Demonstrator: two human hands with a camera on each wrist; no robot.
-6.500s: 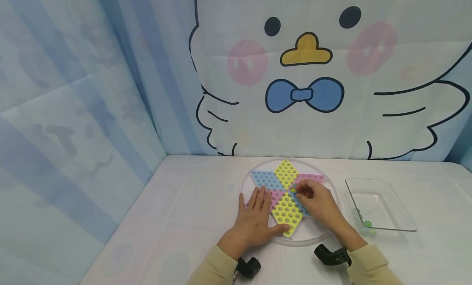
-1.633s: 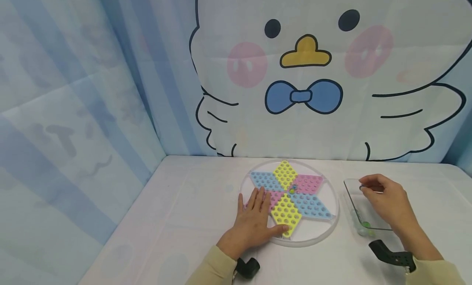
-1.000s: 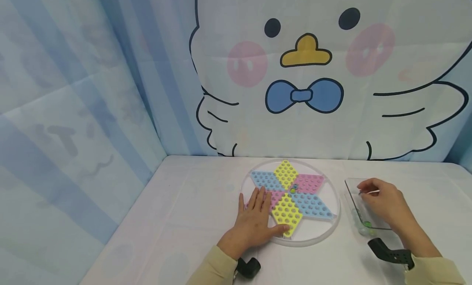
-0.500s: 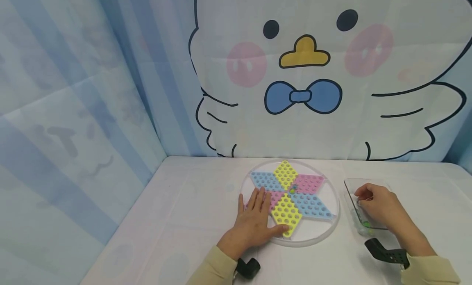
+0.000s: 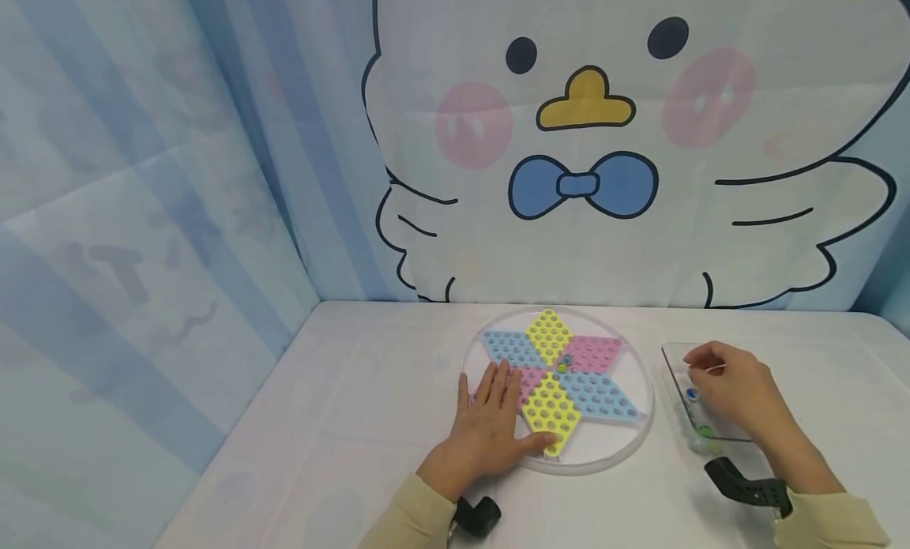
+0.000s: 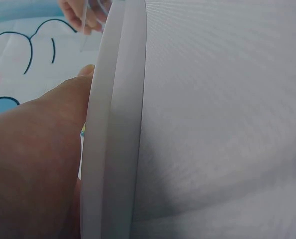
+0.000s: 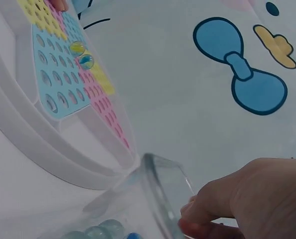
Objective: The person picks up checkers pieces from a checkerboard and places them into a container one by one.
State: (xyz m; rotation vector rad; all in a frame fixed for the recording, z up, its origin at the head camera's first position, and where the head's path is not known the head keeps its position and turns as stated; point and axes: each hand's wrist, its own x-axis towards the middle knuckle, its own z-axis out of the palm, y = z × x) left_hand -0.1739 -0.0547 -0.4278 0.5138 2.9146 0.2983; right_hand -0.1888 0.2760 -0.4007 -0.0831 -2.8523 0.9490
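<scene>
My left hand (image 5: 486,434) lies flat on the round Chinese checkers board (image 5: 618,442), fingers spread over its pink and yellow parts. Near the star's centre sit a yellow-green marble (image 5: 563,368) and a blue swirled marble (image 7: 86,61). The right hand (image 5: 739,387) is over the clear plastic box (image 5: 671,371), thumb and forefinger bent toward each other; whether they hold a marble, I cannot tell. Just below those fingertips a blue marble (image 5: 693,393) shows in the box. Green marbles (image 5: 705,432) lie at its near left corner, and pale clear marbles (image 7: 110,228) appear in the right wrist view.
The box stands just right of the board on a white-covered table (image 5: 320,423). Behind the table hangs a curtain (image 5: 583,257) with a cartoon print. Each wrist wears a black camera mount (image 5: 746,486).
The right hand went from the board's centre to the box, holding a dark marble above it, then dipped inside. Now it is slightly higher, with a blue marble visible below. The left hand stayed put.
</scene>
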